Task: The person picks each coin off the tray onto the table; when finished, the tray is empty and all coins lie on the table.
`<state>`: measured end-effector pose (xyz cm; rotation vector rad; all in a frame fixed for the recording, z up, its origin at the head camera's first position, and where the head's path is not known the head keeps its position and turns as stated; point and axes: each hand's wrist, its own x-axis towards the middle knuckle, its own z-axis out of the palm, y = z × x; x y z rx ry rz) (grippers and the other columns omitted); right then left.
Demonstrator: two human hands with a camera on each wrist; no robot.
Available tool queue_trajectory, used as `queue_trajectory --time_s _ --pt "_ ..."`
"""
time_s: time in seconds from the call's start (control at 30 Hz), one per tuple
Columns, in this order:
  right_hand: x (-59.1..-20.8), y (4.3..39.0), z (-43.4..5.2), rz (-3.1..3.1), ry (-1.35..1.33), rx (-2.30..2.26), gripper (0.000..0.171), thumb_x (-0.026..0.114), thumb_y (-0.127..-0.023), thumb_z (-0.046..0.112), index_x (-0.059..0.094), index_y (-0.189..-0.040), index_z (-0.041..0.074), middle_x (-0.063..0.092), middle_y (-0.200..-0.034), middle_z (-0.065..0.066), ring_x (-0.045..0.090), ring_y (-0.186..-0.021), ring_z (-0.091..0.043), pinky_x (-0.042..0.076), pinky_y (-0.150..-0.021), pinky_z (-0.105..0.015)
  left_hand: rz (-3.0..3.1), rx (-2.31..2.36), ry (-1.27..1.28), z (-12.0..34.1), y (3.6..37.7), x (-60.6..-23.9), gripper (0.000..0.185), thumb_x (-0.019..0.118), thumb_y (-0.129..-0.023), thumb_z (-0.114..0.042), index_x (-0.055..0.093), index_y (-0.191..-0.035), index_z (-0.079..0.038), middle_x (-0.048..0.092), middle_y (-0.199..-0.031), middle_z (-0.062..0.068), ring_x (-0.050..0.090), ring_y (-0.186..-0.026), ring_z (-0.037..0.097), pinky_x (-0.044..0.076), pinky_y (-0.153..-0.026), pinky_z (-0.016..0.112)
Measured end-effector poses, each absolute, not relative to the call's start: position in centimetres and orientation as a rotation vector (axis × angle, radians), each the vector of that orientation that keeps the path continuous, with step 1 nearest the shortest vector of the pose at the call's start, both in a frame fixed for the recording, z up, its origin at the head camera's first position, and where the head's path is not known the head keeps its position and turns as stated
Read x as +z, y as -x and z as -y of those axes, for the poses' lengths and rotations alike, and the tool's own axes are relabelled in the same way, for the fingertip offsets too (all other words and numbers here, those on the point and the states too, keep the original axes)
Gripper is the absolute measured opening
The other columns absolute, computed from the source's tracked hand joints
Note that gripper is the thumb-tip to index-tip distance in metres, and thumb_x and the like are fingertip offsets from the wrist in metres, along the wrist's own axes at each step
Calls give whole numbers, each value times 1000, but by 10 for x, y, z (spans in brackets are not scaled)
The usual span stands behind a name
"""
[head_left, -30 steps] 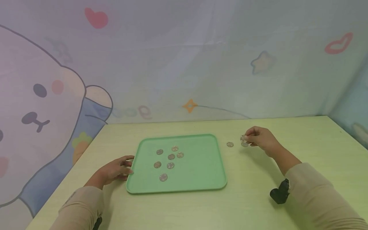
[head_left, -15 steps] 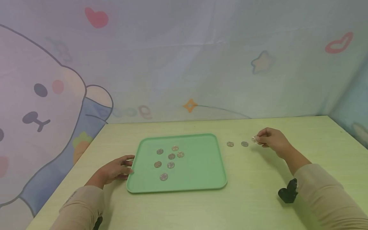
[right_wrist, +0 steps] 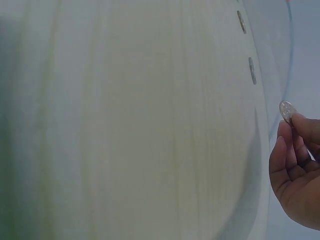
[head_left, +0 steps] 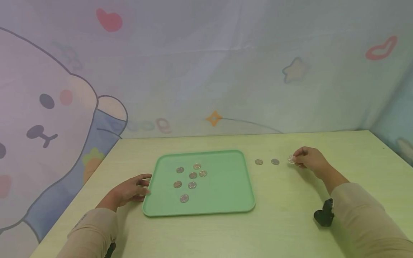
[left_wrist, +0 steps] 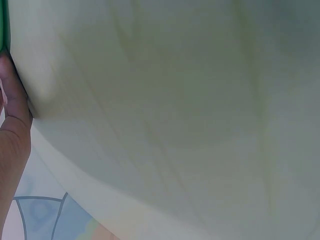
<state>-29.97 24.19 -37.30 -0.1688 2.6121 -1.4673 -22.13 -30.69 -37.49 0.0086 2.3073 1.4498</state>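
Note:
Between thumb and fingers my right hand [head_left: 311,158] pinches a silver coin [head_left: 292,159], held just above the table in the head view. The right wrist view shows the same coin [right_wrist: 286,111] tilted at the fingertips. To its left, two more coins lie on the table in a row, a nearer coin [head_left: 275,162] and a farther coin [head_left: 259,162]. My left hand [head_left: 130,190] rests against the left edge of the green tray [head_left: 222,193], its fingers loosely bent at the rim. On the tray's left half lie several coins, one being the front coin [head_left: 184,198].
The pale yellow table [head_left: 200,236] extends around the tray. Behind it hangs a printed cloth backdrop [head_left: 226,82] with a bear figure at the left. A black strap piece [head_left: 324,214] hangs from the right sleeve [head_left: 361,211].
My right hand has moved right, away from the second coin in the row, which now lies uncovered. The pinched coin has travelled with it and come slightly lower. The left hand stays at the tray.

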Motion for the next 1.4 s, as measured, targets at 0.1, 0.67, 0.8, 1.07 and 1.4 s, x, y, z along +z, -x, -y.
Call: queue_trajectory --time_s 0.1,0.67,0.8,1.07,1.4 --pt "-375 302 -243 -2645 176 -1427 24 51 -85 9 46 -97 -10 53 -79 -6 48 -70 -14 44 -63 -28 -2307 1446 -12 306 221 -374 69 57 -80 -6 17 -135 1 29 -123 24 48 -93 20 43 -75 35" --pt "-385 316 -246 -2737 172 -1213 19 52 -82 4 49 -94 -11 53 -81 -12 49 -69 -18 42 -59 -28 -2315 1434 -15 307 221 -375 67 56 -81 -6 17 -135 1 30 -122 23 48 -92 20 44 -75 35" --pt "-384 317 -245 -2768 181 -1153 17 53 -81 5 50 -90 -9 53 -77 -9 47 -67 -18 40 -58 -28 -2317 1431 -21 306 222 -375 67 56 -81 -5 17 -135 1 31 -121 23 49 -90 19 44 -74 35" --pt "-383 319 -243 -2838 166 -1044 16 53 -81 8 53 -86 -7 52 -79 -12 45 -71 -22 38 -61 -31 -2310 1434 -23 306 222 -374 68 56 -81 -5 15 -135 1 30 -122 23 49 -91 20 43 -75 36" --pt "-382 317 -241 -2866 169 -1005 21 55 -81 12 52 -87 -8 52 -82 -16 46 -73 -24 38 -63 -34 -2305 1445 -26 306 221 -373 68 56 -80 -5 16 -135 2 30 -122 23 49 -90 20 43 -75 35"
